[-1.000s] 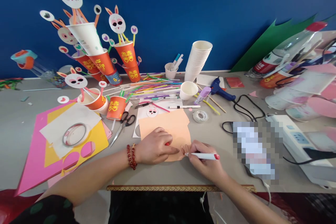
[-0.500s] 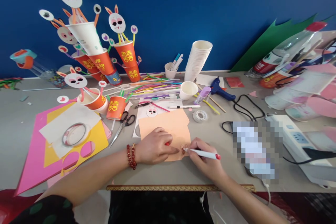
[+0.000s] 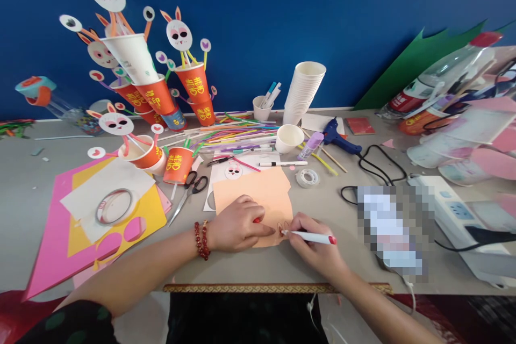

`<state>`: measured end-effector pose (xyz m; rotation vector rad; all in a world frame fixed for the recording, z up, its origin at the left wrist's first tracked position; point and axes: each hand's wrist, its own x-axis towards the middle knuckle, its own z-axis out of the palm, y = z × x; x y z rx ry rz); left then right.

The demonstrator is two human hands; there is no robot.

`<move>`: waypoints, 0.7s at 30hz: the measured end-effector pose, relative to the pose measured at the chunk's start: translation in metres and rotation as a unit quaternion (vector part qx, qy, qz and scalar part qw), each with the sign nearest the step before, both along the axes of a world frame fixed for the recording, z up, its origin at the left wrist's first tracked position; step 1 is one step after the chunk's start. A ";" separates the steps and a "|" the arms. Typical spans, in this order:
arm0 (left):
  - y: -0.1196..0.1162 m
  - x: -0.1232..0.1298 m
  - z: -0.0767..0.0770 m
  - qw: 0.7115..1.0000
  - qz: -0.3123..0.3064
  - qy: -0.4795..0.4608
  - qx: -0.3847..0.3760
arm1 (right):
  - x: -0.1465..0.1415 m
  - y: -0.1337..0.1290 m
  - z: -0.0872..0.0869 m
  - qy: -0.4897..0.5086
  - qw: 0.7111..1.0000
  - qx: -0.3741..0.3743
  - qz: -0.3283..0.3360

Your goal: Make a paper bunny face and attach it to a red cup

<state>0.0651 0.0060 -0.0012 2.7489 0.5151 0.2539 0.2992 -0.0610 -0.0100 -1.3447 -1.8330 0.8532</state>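
Evidently, your right hand point(image 3: 312, 242) has its fingers clamped on a white marker point(image 3: 316, 237) with a red end, held at a slant, its tip at the small ear-shaped outlines point(image 3: 280, 229) drawn near the lower right corner of the peach paper sheet point(image 3: 253, 185). The sheet lies on the grey table point(image 3: 338, 199) directly before you, partly covering a white sheet and just below a rabbit-face disc point(image 3: 233, 171). Your left hand point(image 3: 236, 226) rests on the peach sheet, one finger stretched toward the outlines and others bent closed on what looks like a red cap point(image 3: 257, 220), though little of it shows. A red beaded bracelet point(image 3: 202, 242) sits on that wrist. Black-handled scissors point(image 3: 187, 193) lie left of the sheet; a clear tape roll point(image 3: 308, 178) lies to its right, below a purple glue stick point(image 3: 310, 146) and a capped white marker point(image 3: 283, 164).
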 end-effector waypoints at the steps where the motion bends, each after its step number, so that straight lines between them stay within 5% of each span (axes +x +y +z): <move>1: 0.000 0.000 0.000 1.000 0.000 0.002 0.000 | 0.000 0.000 0.000 0.003 1.000 0.001 0.001; 21: -0.001 0.000 0.000 1.000 0.004 -0.001 0.002 | 0.000 0.001 0.001 0.003 1.000 -0.006 -0.006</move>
